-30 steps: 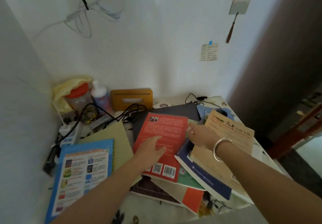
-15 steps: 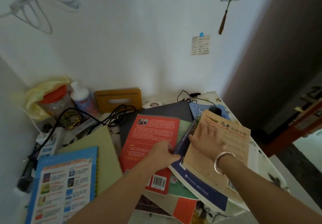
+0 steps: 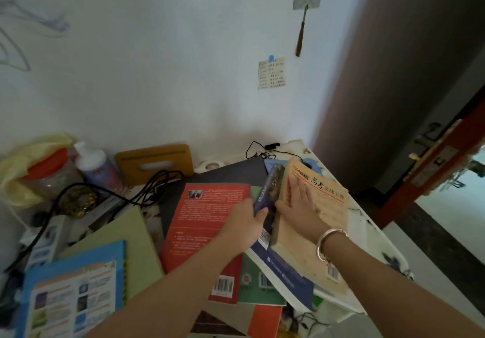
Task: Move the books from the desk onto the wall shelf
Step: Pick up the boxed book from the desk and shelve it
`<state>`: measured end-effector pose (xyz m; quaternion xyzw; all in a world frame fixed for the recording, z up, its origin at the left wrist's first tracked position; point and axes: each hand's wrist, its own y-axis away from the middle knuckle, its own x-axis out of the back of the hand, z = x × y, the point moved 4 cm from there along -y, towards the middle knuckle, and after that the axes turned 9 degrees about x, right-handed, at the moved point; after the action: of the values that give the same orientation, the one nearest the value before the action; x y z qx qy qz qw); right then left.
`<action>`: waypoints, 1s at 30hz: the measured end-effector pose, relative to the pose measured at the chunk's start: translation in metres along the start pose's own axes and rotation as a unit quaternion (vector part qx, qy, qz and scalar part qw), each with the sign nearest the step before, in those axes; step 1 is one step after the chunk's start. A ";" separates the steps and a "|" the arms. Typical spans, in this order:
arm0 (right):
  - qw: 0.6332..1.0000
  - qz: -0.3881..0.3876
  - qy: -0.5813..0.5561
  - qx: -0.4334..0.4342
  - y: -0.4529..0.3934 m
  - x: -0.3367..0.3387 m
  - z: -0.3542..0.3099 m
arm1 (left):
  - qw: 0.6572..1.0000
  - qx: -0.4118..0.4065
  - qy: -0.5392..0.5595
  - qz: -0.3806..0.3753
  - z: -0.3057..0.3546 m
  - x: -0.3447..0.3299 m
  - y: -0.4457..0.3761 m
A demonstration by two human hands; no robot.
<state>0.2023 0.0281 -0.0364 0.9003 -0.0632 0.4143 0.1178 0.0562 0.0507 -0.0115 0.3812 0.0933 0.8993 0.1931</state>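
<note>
Pretty cramped here: the cluttered white desk [image 3: 367, 232] sits in a corner, walls behind and on the left, open floor past its right edge. The thick tan paperback book [image 3: 322, 222], printed 高考 in black, lies tilted on the dark blue softcover book [image 3: 286, 266] near that edge. Right hand [image 3: 298, 206] is flat on it, fingers spread. Left hand [image 3: 246, 222] pinches the blue book's raised spine, beside the flat red paperback book [image 3: 207, 222]

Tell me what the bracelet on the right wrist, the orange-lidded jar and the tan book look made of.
Bracelet: probably polished metal, silvery with bright glints. Orange-lidded jar: clear body, likely plastic, though glass is possible; lid looks like plastic. Tan book: paper, matte cover and a thick block of page edges.
</note>
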 end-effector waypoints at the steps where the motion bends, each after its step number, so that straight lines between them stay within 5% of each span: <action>1: 1.000 -0.006 0.006 0.015 -0.002 0.000 -0.001 | 1.000 -0.012 -0.003 0.011 0.003 0.014 0.001; 4: 0.999 -0.030 -0.024 0.038 -0.005 -0.009 -0.014 | 0.998 -0.037 -0.010 0.047 0.008 0.062 0.011; 9: 0.970 -0.016 -0.241 -0.010 0.005 -0.015 -0.087 | 0.991 -0.094 0.003 0.095 0.015 0.140 0.046; 14: 0.879 0.044 -0.473 -0.024 0.014 -0.004 -0.161 | 0.971 -0.167 -0.026 0.167 0.027 0.207 0.104; 19: 0.851 0.098 -0.484 0.177 0.054 0.038 -0.253 | 0.938 -0.253 0.029 0.236 0.042 0.286 0.183; 30: 0.711 0.318 -0.358 0.515 0.154 0.176 -0.470 | 0.794 -0.367 0.169 0.454 0.083 0.455 0.328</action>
<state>-0.0593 0.0013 0.4174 0.8288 -0.1601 0.0424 -0.5345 -0.2633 -0.0555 0.4444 0.1220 -0.3960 0.9007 -0.1310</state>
